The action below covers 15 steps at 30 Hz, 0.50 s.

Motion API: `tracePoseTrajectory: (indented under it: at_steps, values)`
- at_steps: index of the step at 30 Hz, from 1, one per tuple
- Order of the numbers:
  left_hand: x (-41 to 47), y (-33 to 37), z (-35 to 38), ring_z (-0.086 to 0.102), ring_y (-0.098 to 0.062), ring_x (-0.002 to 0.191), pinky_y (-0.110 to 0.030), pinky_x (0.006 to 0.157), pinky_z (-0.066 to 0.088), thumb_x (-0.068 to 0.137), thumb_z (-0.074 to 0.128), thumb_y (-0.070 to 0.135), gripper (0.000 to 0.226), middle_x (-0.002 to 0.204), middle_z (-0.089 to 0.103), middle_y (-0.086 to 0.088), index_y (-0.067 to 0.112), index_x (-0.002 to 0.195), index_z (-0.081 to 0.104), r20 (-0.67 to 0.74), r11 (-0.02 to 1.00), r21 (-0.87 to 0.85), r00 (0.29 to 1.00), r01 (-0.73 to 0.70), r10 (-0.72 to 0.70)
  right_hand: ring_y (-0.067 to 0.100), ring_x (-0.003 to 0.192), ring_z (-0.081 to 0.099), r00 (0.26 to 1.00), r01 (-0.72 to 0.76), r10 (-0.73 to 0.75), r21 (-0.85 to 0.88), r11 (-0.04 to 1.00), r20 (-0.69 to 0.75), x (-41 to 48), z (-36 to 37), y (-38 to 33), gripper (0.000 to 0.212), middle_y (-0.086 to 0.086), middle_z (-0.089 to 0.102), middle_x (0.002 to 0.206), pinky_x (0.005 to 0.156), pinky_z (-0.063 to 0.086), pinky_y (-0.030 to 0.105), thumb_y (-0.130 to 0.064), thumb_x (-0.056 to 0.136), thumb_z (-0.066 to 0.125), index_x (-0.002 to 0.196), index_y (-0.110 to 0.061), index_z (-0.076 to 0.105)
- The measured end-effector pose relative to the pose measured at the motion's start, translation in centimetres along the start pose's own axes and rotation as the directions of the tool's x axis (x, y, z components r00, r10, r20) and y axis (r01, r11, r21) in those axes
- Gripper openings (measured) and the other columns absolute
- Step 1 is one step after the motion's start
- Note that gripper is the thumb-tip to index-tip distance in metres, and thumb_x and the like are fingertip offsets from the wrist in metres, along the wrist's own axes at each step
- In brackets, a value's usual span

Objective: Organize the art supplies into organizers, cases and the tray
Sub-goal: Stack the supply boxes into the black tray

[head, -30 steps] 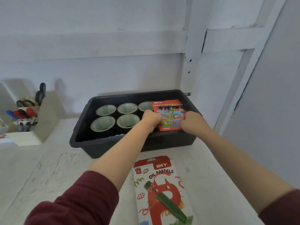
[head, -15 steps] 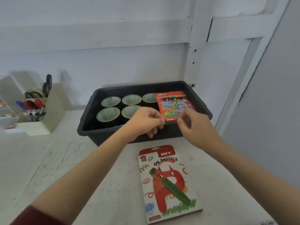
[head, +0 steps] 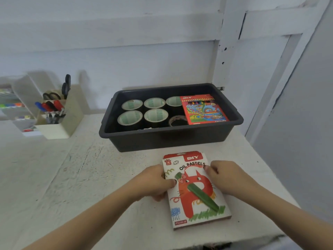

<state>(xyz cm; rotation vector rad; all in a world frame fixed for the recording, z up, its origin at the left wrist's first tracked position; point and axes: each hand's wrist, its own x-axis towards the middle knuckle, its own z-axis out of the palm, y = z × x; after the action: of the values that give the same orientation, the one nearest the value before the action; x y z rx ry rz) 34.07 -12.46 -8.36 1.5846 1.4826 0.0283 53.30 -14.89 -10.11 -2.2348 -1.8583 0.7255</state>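
A white box of oil pastels (head: 195, 192) with a red cat on it lies flat on the table in front of the tray. My left hand (head: 155, 181) grips its left edge and my right hand (head: 227, 177) holds its right edge near the top. Behind it stands the dark grey tray (head: 162, 139). A red box of colour pencils (head: 203, 109) rests tilted in the tray's right end, on top of tape rolls. Several rolls of tape (head: 130, 117) stand in rows in the tray's left and middle.
A cream desk organizer (head: 61, 121) with scissors, markers and pens stands at the back left against the wall. Another blurred white organizer (head: 16, 105) is at the far left. The table's front edge runs just below the pastel box, and its right edge lies beside the tray.
Both hands let go of the colour pencil box, which stays in the tray. They drew back towards me and closed on the sides of the oil pastel box.
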Motion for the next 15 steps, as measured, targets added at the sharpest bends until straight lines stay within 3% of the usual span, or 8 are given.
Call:
tracePoseTrajectory:
  at_steps: [2,5,8,10,13,15]
  values:
    - [-0.7,0.0,0.2,0.063,-0.005,0.069,-0.017,0.057,0.055,0.093,0.058,0.027,0.017,0.081,0.059,0.016,0.030,0.087,0.042,-0.029,0.991,-0.114,0.998,-0.066,0.063,0.004,0.072,0.060,0.998,0.041,-0.037,0.092,0.995,-0.049,-0.4,0.0,0.6,0.031,-0.012,0.062,0.083,0.056,0.041,0.013,-0.048,0.096,0.040,0.081,-0.023,0.050]
    - [-1.5,0.0,0.2,0.066,-0.006,0.074,-0.019,0.058,0.055,0.090,0.063,0.022,0.021,0.088,0.064,0.013,0.023,0.090,0.042,-0.107,0.961,-0.229,0.986,-0.153,0.132,0.000,0.069,0.063,0.978,0.133,-0.082,0.265,0.955,-0.192,-1.2,-0.5,1.1,0.035,-0.013,0.065,0.080,0.053,0.047,0.011,-0.045,0.092,0.047,0.082,-0.013,0.052]
    - [-2.4,0.9,-0.5,0.071,-0.010,0.076,-0.022,0.058,0.055,0.088,0.064,0.018,0.025,0.092,0.070,0.002,0.010,0.095,0.041,-0.194,0.907,-0.340,0.962,-0.249,0.191,-0.005,0.070,0.063,0.910,0.285,-0.124,0.382,0.879,-0.395,-2.1,-1.7,1.2,0.033,-0.007,0.067,0.073,0.050,0.047,0.012,-0.037,0.090,0.052,0.074,-0.008,0.049]
    - [-2.9,2.5,-1.5,0.071,-0.011,0.073,-0.021,0.056,0.054,0.089,0.063,0.016,0.024,0.088,0.072,-0.004,0.007,0.092,0.041,-0.265,0.851,-0.416,0.938,-0.320,0.223,0.005,0.070,0.063,0.853,0.361,-0.121,0.407,0.839,-0.508,-2.2,-3.0,1.0,0.030,-0.001,0.065,0.070,0.049,0.046,0.018,-0.033,0.090,0.053,0.072,-0.011,0.044]
    - [-2.3,5.2,-3.9,0.071,-0.010,0.068,-0.021,0.052,0.055,0.089,0.062,0.018,0.017,0.085,0.071,-0.005,0.009,0.092,0.047,-0.415,0.816,-0.423,0.885,-0.395,0.213,0.017,0.076,0.065,0.805,0.415,-0.090,0.448,0.792,-0.586,-1.6,-5.5,0.2,0.020,0.005,0.065,0.081,0.057,0.052,0.030,-0.030,0.092,0.054,0.081,-0.015,0.046]
    - [-1.1,7.1,-5.6,0.071,-0.009,0.067,-0.022,0.054,0.056,0.090,0.061,0.019,0.012,0.084,0.071,-0.004,0.012,0.091,0.051,-0.483,0.797,-0.430,0.854,-0.424,0.194,0.009,0.081,0.066,0.809,0.446,-0.080,0.518,0.730,-0.583,-1.0,-7.5,-0.7,0.008,-0.003,0.066,0.090,0.058,0.055,0.023,-0.026,0.093,0.054,0.091,-0.020,0.049]
